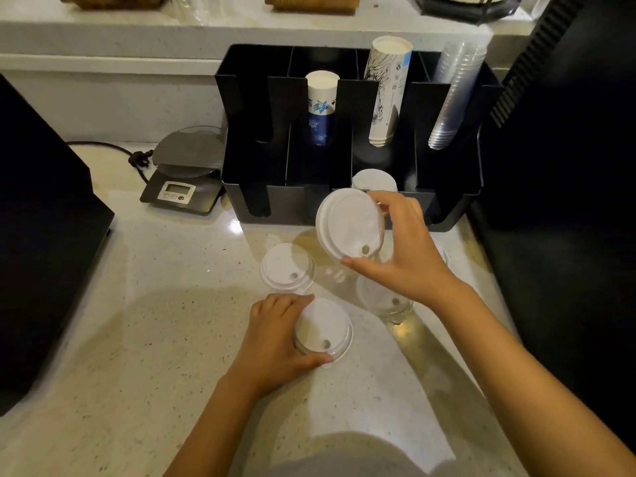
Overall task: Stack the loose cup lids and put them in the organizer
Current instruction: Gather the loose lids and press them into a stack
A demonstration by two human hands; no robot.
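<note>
A black organizer [447, 208] holding cup stacks stands at the far side of a speckled counter [155, 339]. Just near of it, the right hand [406, 259] grips a white lid [347, 225], tilted and lifted. The left hand [275, 342] clasps a lid stack [323, 325] on the counter, with another lid [287, 266] beyond.

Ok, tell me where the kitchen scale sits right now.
In the head view the kitchen scale sits on the counter at centre left, right beside the left wall of the black organizer, with a plug and cord just to its left.
</note>
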